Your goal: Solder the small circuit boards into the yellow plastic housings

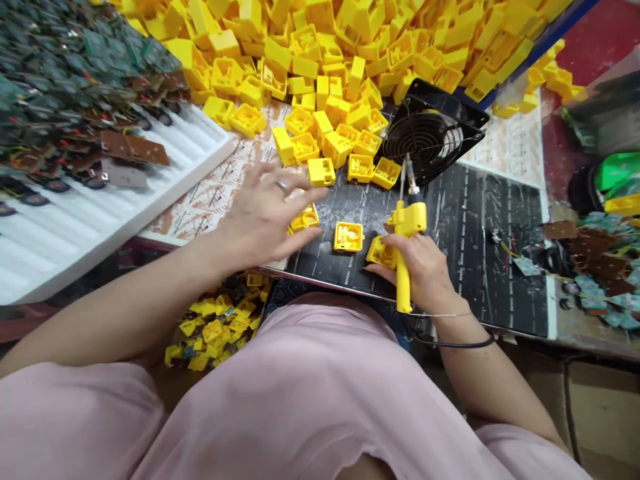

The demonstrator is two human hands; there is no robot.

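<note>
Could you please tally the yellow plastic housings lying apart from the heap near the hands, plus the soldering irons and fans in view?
Yellow plastic housings: 6
Soldering irons: 1
Fans: 1
Total: 8

Yellow soldering iron (406, 223), tip up, plastic housing (381, 253)

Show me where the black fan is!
In the head view, the black fan sits at the far edge of the black mat, right of the yellow plastic cases and beyond the yellow tool in the right hand.
</note>
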